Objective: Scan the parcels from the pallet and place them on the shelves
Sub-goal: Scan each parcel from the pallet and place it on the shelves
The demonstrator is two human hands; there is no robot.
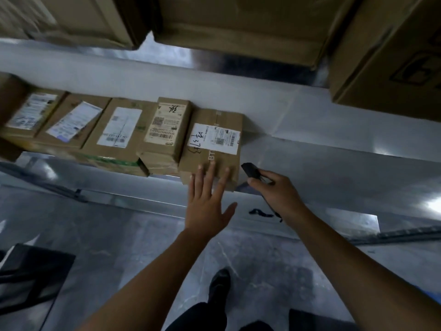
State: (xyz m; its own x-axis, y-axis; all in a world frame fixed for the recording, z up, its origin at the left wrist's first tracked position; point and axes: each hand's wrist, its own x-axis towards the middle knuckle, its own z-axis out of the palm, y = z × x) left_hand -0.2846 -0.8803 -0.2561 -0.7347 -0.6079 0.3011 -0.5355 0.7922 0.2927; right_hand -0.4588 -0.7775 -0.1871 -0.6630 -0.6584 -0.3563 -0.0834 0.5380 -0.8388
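On the grey metal shelf (310,161) at mid-frame sits a row of parcels (119,130): five brown cardboard boxes side by side and touching, each with a white label on top. End parcel (210,158) is the rightmost one, at the shelf's near edge. Its label (214,138) has printed barcodes and black handwriting.

Left hand (207,206) is flat open, fingers straight and spread, thumb out to the right. Its fingertips (211,167) touch the near face of the end parcel; nothing gripped.

Right hand (279,194) is just right of that parcel, fingers curled round a black scanner (250,170). Scanner head points up-left toward the parcel's near right corner and is close to it; contact cannot be told. Dark squiggle (261,213) shows below the right hand against the shelf front: cord or marker writing, too blurred to tell.

At top of frame, three large cartons (238,27) sit higher up, blurred. The right carton (393,56) shows a dark printed mark.

Below the shelf is shiny grey floor (119,247). One black shoe (218,285) and a dark trouser leg are near bottom centre. Dark flat object (31,278) at bottom left is blurred, cannot identify. Both forearms are bare, reaching from bottom of frame up to the shelf.
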